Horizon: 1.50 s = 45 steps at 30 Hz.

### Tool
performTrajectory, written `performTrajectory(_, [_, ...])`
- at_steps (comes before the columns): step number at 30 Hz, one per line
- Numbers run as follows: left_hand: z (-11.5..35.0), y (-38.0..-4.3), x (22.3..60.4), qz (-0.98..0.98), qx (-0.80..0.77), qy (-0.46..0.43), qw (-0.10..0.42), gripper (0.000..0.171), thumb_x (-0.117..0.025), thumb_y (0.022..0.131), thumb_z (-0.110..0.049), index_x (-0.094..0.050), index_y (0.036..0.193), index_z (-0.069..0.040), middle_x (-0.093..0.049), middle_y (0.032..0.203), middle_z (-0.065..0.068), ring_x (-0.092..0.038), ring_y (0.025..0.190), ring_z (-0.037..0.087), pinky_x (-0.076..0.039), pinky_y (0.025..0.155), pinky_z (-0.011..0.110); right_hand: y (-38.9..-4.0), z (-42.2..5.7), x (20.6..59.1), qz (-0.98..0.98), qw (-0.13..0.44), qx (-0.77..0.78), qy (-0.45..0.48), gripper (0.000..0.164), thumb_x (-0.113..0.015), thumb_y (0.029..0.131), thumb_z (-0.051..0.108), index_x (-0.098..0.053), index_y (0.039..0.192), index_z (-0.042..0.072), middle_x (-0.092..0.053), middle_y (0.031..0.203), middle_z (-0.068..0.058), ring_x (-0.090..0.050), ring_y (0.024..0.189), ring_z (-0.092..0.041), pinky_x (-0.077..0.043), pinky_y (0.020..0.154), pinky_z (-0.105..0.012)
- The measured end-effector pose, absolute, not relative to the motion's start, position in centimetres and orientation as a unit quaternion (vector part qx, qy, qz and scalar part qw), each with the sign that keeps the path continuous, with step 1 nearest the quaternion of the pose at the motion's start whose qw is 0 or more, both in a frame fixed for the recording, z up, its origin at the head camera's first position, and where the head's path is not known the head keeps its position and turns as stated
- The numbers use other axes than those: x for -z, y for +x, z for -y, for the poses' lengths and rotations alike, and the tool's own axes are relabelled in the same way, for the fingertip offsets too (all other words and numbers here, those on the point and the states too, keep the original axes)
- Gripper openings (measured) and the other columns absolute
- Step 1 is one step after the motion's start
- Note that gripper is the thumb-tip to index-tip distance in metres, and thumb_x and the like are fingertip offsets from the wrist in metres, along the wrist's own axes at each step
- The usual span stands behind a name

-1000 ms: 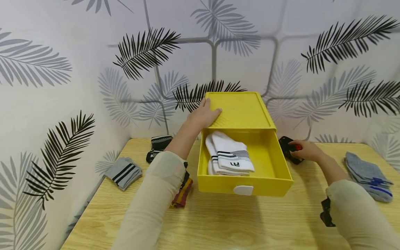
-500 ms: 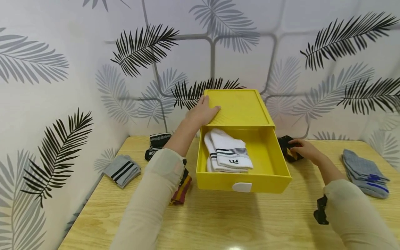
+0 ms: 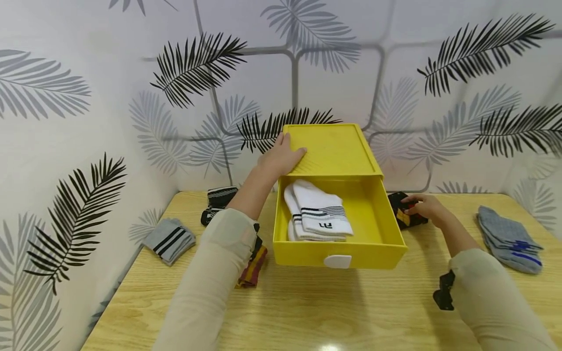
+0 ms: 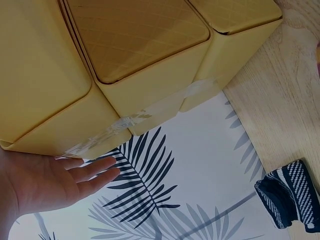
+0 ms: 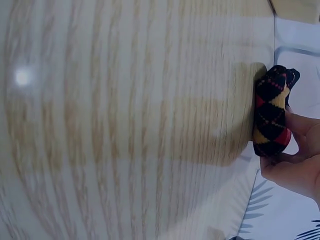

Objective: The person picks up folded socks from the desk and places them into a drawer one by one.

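Note:
A yellow drawer box (image 3: pixel 333 148) stands on the table with its top drawer (image 3: pixel 373 212) pulled out. Folded white socks (image 3: pixel 325 214) with dark stripes lie in the drawer's left side. My left hand (image 3: pixel 281 157) rests on the box's top left edge; in the left wrist view that hand (image 4: pixel 55 182) has its fingers extended beside the box's wall (image 4: pixel 160 90). To the right of the box, my right hand (image 3: pixel 428 208) holds a folded black sock (image 3: pixel 404 212) with red and yellow diamonds. In the right wrist view, thumb and fingers pinch this sock (image 5: pixel 272 112) at the table's surface.
Grey striped socks (image 3: pixel 170 241), black-and-white socks (image 3: pixel 221 197) and maroon-yellow socks (image 3: pixel 252 268) lie left of the box. Grey-and-blue socks (image 3: pixel 509 239) lie at the far right of the wooden table (image 3: pixel 307 312). A patterned wall (image 3: pixel 281 58) stands behind.
At my right hand, more of the sock's yellow and red pattern shows now, and the fingers have shifted on it. My left hand stays on the box. The view has drifted slightly.

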<state>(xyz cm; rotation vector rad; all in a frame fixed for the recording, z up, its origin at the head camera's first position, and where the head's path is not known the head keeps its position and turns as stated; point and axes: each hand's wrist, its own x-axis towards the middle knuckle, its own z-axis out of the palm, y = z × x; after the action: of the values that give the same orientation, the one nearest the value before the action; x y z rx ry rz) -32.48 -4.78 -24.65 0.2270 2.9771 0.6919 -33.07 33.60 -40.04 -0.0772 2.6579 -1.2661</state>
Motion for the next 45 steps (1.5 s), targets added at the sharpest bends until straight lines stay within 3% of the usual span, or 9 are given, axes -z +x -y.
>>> performTrajectory(3, [4.8, -32.4, 24.6, -0.970, -0.227, 0.073, 0.037, 0.071, -0.029, 0.096, -0.052, -0.001, 0.149, -0.015, 0.003, 0.153, 0.002, -0.020, 0.134, 0.030, -0.023, 0.103, 0.047, -32.9, -33.8, 40.0, -0.886, 0.127, 0.444, -0.028, 0.051, -0.057, 0.089, 0.010, -0.038, 0.130, -0.012, -0.023, 0.135, -0.037, -0.042, 0.108, -0.039, -0.040, 0.085, -0.044])
performTrajectory(8, [4.8, -32.5, 24.6, -0.970, -0.227, 0.069, 0.042, 0.071, -0.029, 0.095, -0.052, 0.000, 0.149, -0.016, 0.004, 0.153, 0.001, -0.022, 0.134, 0.030, -0.023, 0.102, 0.048, -32.5, -34.4, 40.0, -0.867, 0.175, 0.467, -0.025, 0.056, -0.053, 0.092, 0.018, -0.032, 0.137, -0.008, -0.027, 0.135, -0.033, -0.048, 0.090, -0.020, -0.042, 0.076, -0.034])
performTrajectory(16, [4.8, -32.6, 24.8, -0.972, -0.224, 0.066, 0.037, 0.071, -0.029, 0.095, -0.053, -0.002, 0.149, -0.017, 0.002, 0.153, 0.001, -0.024, 0.132, 0.032, -0.026, 0.100, 0.050, -32.0, -35.4, 40.2, -0.827, 0.227, 0.514, -0.036, 0.066, -0.051, 0.095, 0.017, -0.013, 0.146, -0.001, -0.013, 0.143, -0.031, -0.036, 0.119, -0.041, -0.038, 0.091, -0.047])
performTrajectory(19, [4.9, -32.6, 24.8, -0.971, -0.228, 0.067, 0.037, 0.071, -0.029, 0.095, -0.053, -0.002, 0.149, -0.017, 0.002, 0.153, 0.001, -0.023, 0.133, 0.032, -0.025, 0.101, 0.049, -31.8, -35.5, 40.1, -0.822, 0.227, 0.521, -0.038, 0.068, -0.053, 0.094, 0.017, -0.013, 0.147, 0.001, -0.017, 0.143, -0.030, -0.043, 0.115, -0.035, -0.040, 0.090, -0.045])
performTrajectory(24, [4.9, -32.5, 24.7, -0.969, -0.235, 0.073, 0.035, 0.071, -0.030, 0.095, -0.053, -0.002, 0.149, -0.017, 0.003, 0.153, 0.000, -0.021, 0.134, 0.031, -0.025, 0.102, 0.048, -31.4, -35.7, 39.8, -0.824, 0.223, 0.519, -0.037, 0.070, -0.055, 0.093, 0.016, -0.013, 0.147, 0.002, -0.037, 0.133, -0.024, -0.056, 0.099, -0.020, -0.045, 0.085, -0.041])
performTrajectory(31, [4.9, -32.4, 24.7, -0.969, -0.233, 0.074, 0.032, 0.071, -0.030, 0.095, -0.052, -0.003, 0.149, -0.016, 0.002, 0.153, 0.001, -0.021, 0.134, 0.031, -0.026, 0.101, 0.047, -30.5, -35.9, 39.2, -0.832, 0.222, 0.508, -0.038, 0.072, -0.056, 0.093, 0.018, -0.012, 0.146, 0.000, -0.030, 0.137, -0.029, -0.055, 0.101, -0.021, -0.043, 0.089, -0.045])
performTrajectory(37, [4.9, -32.5, 24.6, -0.969, -0.230, 0.078, 0.036, 0.071, -0.030, 0.095, -0.052, -0.002, 0.149, -0.015, 0.003, 0.153, 0.002, -0.020, 0.134, 0.031, -0.025, 0.102, 0.047, -29.7, -36.4, 37.8, -0.830, 0.217, 0.512, -0.032, 0.072, -0.056, 0.092, 0.016, -0.011, 0.146, 0.000, -0.046, 0.126, -0.017, -0.057, 0.097, -0.016, -0.045, 0.086, -0.040])
performTrajectory(40, [5.0, -32.6, 24.6, -0.970, -0.230, 0.077, 0.032, 0.071, -0.030, 0.095, -0.052, -0.002, 0.149, -0.015, 0.003, 0.153, 0.002, -0.020, 0.134, 0.031, -0.025, 0.102, 0.047, -29.5, -36.7, 37.0, -0.831, 0.216, 0.512, -0.031, 0.073, -0.057, 0.092, 0.018, -0.011, 0.147, 0.001, -0.041, 0.131, -0.021, -0.056, 0.097, -0.014, -0.044, 0.087, -0.040])
performTrajectory(45, [5.0, -32.6, 24.7, -0.968, -0.235, 0.077, 0.036, 0.071, -0.030, 0.095, -0.052, -0.003, 0.149, -0.015, 0.002, 0.153, 0.002, -0.021, 0.134, 0.032, -0.024, 0.102, 0.049, -28.7, -37.0, 35.5, -0.832, 0.219, 0.508, -0.029, 0.075, -0.057, 0.091, 0.021, -0.010, 0.148, 0.006, -0.008, 0.145, -0.031, -0.052, 0.104, -0.017, -0.037, 0.094, -0.047])
